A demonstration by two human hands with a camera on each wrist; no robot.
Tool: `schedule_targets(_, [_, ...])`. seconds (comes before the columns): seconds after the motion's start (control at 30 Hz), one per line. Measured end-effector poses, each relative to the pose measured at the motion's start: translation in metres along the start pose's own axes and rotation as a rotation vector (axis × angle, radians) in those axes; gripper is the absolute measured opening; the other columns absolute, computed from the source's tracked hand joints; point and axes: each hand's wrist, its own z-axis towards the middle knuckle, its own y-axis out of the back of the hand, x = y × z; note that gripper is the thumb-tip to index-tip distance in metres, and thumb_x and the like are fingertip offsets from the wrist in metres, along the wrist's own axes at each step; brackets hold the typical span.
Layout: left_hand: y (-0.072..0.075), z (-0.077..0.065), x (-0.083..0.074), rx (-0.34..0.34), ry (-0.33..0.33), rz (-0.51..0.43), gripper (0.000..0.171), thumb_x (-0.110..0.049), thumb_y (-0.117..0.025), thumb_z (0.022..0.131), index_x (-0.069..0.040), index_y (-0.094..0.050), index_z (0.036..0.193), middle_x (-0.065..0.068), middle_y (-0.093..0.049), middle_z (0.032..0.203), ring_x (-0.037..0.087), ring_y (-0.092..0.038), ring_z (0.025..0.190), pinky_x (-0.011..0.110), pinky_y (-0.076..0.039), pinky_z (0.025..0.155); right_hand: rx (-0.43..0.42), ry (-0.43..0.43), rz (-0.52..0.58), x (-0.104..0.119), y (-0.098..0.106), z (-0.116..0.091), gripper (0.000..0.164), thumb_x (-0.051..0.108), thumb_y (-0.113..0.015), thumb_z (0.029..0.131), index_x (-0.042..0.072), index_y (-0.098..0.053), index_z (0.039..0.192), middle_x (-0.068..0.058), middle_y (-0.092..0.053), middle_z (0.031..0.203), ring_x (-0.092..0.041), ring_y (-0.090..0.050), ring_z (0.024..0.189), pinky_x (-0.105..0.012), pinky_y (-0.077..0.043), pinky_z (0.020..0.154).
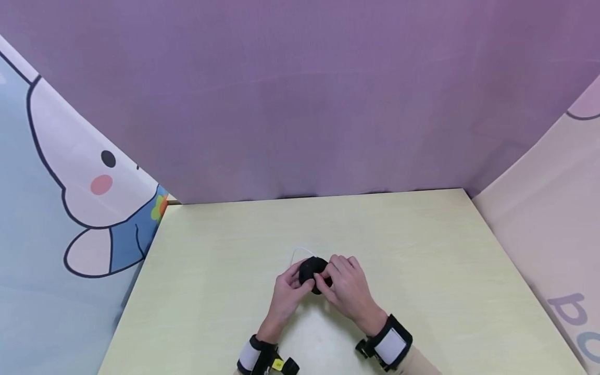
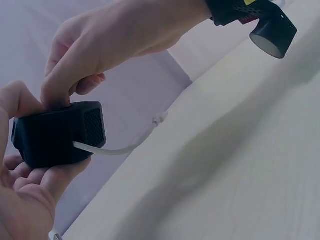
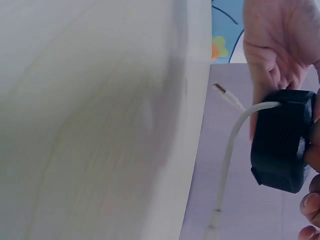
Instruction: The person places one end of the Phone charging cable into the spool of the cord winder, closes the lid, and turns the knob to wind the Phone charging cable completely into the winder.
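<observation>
Above the table, both hands are on a small black box-shaped device [image 1: 309, 268] with a textured end face. My left hand [image 1: 287, 294] holds it from the left; in the left wrist view its fingers [image 2: 37, 177] lie underneath and the thumb bends over the top. From the other side, my right hand [image 1: 349, 286] pinches the device's upper edge with thumb and fingertips. A thin white cable [image 2: 115, 151] comes out of the device's side. The right wrist view shows the cable curving, with a small metal-tipped plug [image 3: 227, 95] beside the device. The right fingers partly cover the device.
The hands are over a pale wooden table [image 1: 211, 291]. A purple backdrop [image 1: 300, 104] rises behind it, and cartoon-printed cloth [image 1: 103, 224] hangs at the left. Each wrist wears a strapped camera, such as the one on the right wrist [image 1: 386, 344].
</observation>
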Motion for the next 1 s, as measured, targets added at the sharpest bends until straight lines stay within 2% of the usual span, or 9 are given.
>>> schedule_targets(0.37, [-0.002,0.001,-0.001,-0.001,-0.007,-0.014,0.052,0.003,-0.066,0.091,0.011,-0.054,0.141,0.036,-0.064,0.127,0.008,-0.072,0.096,0.021,-0.059,0.083,-0.015,-0.068,0.029,0.003,-0.001,0.002,0.023,0.021,-0.067,0.091,0.013,-0.059,0.071,0.003,-0.051,0.072,-0.015,-0.048,0.062,-0.031,-0.037,0.063])
schedule_targets(0.83, [-0.003,0.001,0.0,-0.012,-0.011,-0.018,0.053,0.004,-0.066,0.091,0.011,-0.054,0.142,0.035,-0.064,0.129,0.008,-0.072,0.097,0.021,-0.059,0.084,0.016,-0.181,0.069,0.01,0.002,0.004,0.022,0.019,-0.065,0.089,0.014,-0.057,0.069,0.004,-0.05,0.07,-0.013,-0.045,0.06,-0.03,-0.035,0.062])
schedule_targets(1.0, [-0.004,0.001,0.0,-0.011,-0.018,-0.019,0.053,0.004,-0.066,0.09,0.011,-0.054,0.142,0.036,-0.064,0.128,0.007,-0.072,0.097,0.021,-0.059,0.084,0.001,-0.187,0.065,0.011,0.001,0.004,0.022,0.015,-0.07,0.086,0.014,-0.057,0.067,0.004,-0.049,0.069,-0.013,-0.045,0.06,-0.029,-0.035,0.062])
